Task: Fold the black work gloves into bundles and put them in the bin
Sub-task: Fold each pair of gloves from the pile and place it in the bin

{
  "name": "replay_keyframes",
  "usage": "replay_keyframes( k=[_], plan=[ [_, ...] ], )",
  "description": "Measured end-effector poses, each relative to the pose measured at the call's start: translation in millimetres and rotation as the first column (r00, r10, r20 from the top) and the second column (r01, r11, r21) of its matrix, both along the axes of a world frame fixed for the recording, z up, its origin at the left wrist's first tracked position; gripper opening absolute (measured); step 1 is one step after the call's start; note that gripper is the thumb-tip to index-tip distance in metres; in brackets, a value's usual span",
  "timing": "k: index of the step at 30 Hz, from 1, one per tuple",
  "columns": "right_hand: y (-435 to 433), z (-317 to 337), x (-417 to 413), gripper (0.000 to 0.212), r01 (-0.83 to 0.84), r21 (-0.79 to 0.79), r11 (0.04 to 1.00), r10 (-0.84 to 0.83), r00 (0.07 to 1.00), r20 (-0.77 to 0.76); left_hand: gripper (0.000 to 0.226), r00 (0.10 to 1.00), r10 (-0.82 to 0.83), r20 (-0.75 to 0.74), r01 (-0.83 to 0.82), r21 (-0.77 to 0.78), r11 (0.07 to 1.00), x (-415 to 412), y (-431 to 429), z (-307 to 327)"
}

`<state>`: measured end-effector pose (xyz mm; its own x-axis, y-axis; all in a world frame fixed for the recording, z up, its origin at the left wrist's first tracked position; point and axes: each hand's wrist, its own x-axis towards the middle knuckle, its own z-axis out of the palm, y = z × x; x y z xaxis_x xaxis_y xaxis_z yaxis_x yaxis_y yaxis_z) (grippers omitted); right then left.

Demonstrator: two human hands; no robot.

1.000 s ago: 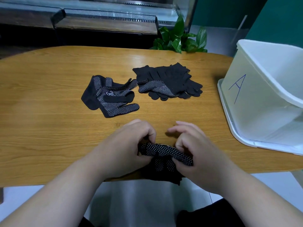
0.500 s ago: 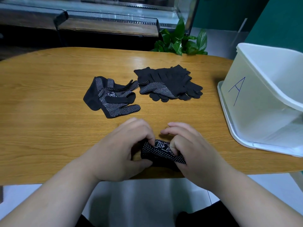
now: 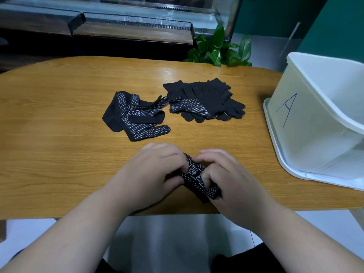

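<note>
A black dotted glove bundle [image 3: 197, 179] lies near the table's front edge, rolled tight with a white logo showing on top. My left hand [image 3: 151, 174] grips its left end and my right hand [image 3: 226, 180] grips its right end, fingers curled over it. Farther back lies a loose pair of dotted black gloves [image 3: 136, 115]. To their right sits a stack of several black gloves [image 3: 204, 101]. The white bin [image 3: 315, 123], marked with a blue letter A, stands tilted at the right with its opening toward me.
The wooden table [image 3: 59, 144] has a rounded front edge just below my hands. A green plant [image 3: 218, 50] stands behind the table's far edge. A dark counter with glass runs along the back.
The glove has been rolled from a hanging fold into a tighter bundle on the table. Both hands have moved closer together over it.
</note>
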<state>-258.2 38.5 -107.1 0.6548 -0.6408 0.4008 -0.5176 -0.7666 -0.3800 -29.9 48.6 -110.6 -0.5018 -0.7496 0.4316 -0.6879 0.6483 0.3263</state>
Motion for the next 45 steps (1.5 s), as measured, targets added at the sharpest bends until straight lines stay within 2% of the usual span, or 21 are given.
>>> replay_keyframes(
  k=[3,6,9,11,16,20,23,26,29,33,37,42,45],
  plan=[
    [0,-1,5,0.012,-0.038,-0.006,0.999,0.038,0.998,0.041,0.015,0.999,0.037,-0.038,-0.035,0.049,0.998,0,-2,-1],
    [1,-1,4,0.017,-0.067,0.038,0.997,0.065,0.996,0.059,0.016,0.996,0.052,-0.069,-0.046,0.087,0.995,0,-4,-2],
    [3,0,-3,0.028,-0.082,0.06,0.995,0.084,0.996,-0.027,0.017,0.995,0.051,-0.087,-0.043,0.095,0.995,2,-4,-1],
    [4,1,-6,0.026,-0.08,0.067,0.995,0.082,0.996,-0.042,0.017,0.995,0.047,-0.089,-0.037,0.106,0.994,3,-5,-1],
    [4,-1,-12,0.013,0.035,-0.044,0.998,-0.036,0.999,-0.005,0.019,0.995,0.068,-0.078,-0.058,0.122,0.991,5,-4,1],
    [5,0,-12,0.013,0.094,-0.129,0.987,-0.1,0.994,-0.039,0.041,0.995,0.082,-0.063,-0.072,0.149,0.986,7,2,3],
    [1,1,-14,0.013,0.192,-0.169,0.967,-0.206,0.976,-0.069,0.045,0.995,0.072,-0.063,-0.057,0.217,0.974,9,5,8],
    [-3,3,-19,0.023,0.29,-0.135,0.947,-0.304,0.947,-0.099,0.042,0.994,0.082,-0.079,-0.06,0.245,0.968,9,7,11],
    [-5,5,-19,0.034,0.323,-0.051,0.945,-0.327,0.938,-0.115,0.035,0.991,0.047,-0.126,-0.008,0.294,0.956,6,10,13],
    [-6,6,-13,0.04,0.289,-0.009,0.957,-0.286,0.941,-0.179,0.027,0.981,-0.035,-0.189,0.092,0.305,0.948,-2,14,16],
    [-9,5,-12,0.04,0.227,0.093,0.969,-0.213,0.966,-0.144,0.029,0.958,-0.037,-0.284,0.122,0.286,0.95,-8,18,15],
    [-11,6,-12,0.037,0.061,0.161,0.985,-0.042,0.992,-0.118,0.019,0.949,0.094,-0.301,-0.049,0.153,0.987,-12,11,9],
    [-11,3,-11,0.036,-0.023,0.187,0.982,0.04,0.995,-0.088,0.022,0.937,0.234,-0.259,-0.173,0.237,0.956,-11,7,7]
  ],
)
